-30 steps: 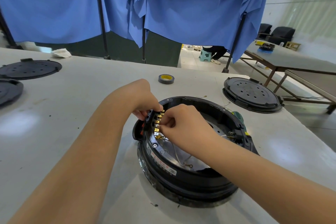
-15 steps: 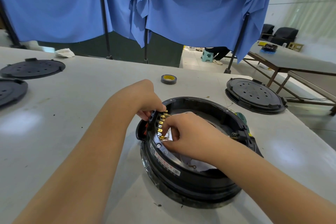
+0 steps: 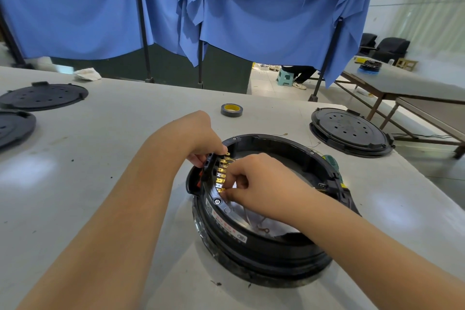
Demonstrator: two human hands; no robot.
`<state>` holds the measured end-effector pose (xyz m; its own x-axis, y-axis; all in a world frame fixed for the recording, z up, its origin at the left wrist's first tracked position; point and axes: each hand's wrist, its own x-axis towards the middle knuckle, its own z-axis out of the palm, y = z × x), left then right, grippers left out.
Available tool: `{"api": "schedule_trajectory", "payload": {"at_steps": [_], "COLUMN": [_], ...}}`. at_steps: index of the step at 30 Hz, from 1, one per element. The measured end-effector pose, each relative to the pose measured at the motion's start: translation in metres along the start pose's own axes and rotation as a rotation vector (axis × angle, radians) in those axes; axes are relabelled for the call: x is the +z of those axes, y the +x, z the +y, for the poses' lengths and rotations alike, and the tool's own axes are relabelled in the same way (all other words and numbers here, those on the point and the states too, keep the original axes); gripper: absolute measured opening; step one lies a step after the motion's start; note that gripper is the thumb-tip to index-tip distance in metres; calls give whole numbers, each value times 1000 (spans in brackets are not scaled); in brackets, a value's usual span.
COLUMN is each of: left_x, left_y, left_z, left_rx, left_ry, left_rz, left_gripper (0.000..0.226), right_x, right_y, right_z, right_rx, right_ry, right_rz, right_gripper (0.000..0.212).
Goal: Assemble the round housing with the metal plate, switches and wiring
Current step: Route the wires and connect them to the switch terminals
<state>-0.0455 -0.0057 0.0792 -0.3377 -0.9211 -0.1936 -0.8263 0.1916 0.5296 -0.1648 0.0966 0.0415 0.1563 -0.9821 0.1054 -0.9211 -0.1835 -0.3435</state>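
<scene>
Reaching in from the lower left, the left forearm crosses the grey table [image 3: 100, 158] with the wrist bent downward, and the left hand [image 3: 201, 138] curls its fingers over the near-left rim of the round housing [image 3: 264, 254]. Its fingertips grip the black switch block [image 3: 210, 167], which stands upright against the inside of that rim, with a red part showing at its outer side. The right forearm enters from the lower right and lies across the open top of the housing; the right hand [image 3: 259, 184] has its knuckles uppermost and its fingers folded toward the palm. Thumb and forefinger pinch at the lower end of the column of brass terminals [image 3: 222, 173] on the inner face of the switch block; what exactly sits between the fingertips cannot be told.

The housing rests on the table directly before the person, open side up. Inside it, the metal plate [image 3: 239, 219] shows as a shiny surface beneath the right wrist, with thin wiring [image 3: 261, 228] ending in a small ring lug lying on it. A green component [image 3: 333, 162] sits at the far-right rim.

Beyond the hands lies a roll of tape [image 3: 231, 110]. A black perforated disc [image 3: 349, 131] rests to the right, and two more discs [image 3: 42, 95] lie at the left edge. Blue cloth [image 3: 251, 12] hangs behind the table.
</scene>
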Motion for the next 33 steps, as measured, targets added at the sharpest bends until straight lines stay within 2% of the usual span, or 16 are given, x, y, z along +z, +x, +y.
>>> {"api": "schedule_trajectory", "payload": {"at_steps": [33], "left_x": [0], "left_y": [0], "left_z": [0], "left_rx": [-4], "left_ry": [12], "left_rz": [-1], "left_gripper": [27], "right_x": [3], "right_y": [-2], "right_z": [0], "right_rx": [-19], "right_ry": [17], "right_rz": [45], "right_gripper": [13]}}
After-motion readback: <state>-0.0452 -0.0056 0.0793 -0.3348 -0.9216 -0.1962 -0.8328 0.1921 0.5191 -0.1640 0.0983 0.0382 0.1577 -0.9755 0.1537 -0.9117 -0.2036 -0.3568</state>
